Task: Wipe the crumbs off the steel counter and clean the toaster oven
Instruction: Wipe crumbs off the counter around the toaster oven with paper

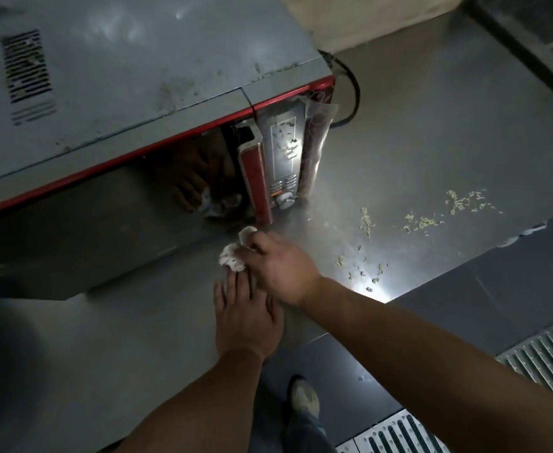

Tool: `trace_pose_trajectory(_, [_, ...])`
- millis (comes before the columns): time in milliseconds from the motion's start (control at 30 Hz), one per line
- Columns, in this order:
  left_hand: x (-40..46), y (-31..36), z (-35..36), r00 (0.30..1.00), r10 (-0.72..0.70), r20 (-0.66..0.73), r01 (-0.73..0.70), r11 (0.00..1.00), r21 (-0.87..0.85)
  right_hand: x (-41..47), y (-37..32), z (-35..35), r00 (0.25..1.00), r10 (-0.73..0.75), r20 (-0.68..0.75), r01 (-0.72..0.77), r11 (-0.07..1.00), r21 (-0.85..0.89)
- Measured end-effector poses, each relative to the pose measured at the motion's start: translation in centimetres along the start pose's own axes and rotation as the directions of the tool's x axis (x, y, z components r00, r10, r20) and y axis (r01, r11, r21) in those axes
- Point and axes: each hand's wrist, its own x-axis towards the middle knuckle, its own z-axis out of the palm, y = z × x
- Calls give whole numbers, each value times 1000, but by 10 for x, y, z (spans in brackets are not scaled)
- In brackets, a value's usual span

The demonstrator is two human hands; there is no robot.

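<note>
Head view: the right hand (276,266) grips a crumpled white cloth (234,255) on the steel counter (431,142), just before the toaster oven (138,93). The left hand (245,317) lies flat beside it. Crumbs (425,220) are scattered to its right, short of the counter edge.

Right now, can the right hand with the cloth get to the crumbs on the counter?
Probably yes. The right hand grips the cloth on the counter, and only bare steel lies between it and the crumbs to its right.

Pale crumbs (425,220) scattered on steel counter (431,132) beside red-trimmed toaster oven (138,93).
</note>
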Motion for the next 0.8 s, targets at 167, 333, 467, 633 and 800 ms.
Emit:
trace_pose_trajectory(167, [1,-2,1,999,-15,50,15,1000,5,8,24,15,981,47,189,-40,998,-44])
trace_pose_trajectory(333, [2,-2,2,999,-37,12,37,998,-56,-4,57,-21,978,40,203,-2,983,-186])
trace_pose_trajectory(467, [1,-3,2,999,-40,19,42,996,-75,-18,89,-53,925,356,131,-296,894,-336])
trace_pose_trajectory(633, [1,-4,2,1000,-17,7,18,997,-78,-19,79,-70,842,538,39,-490,793,-363])
trace_pose_trajectory(800, [2,-5,3,1000,-8,12,9,995,-104,5,8,-32,961,271,55,-255,945,-204])
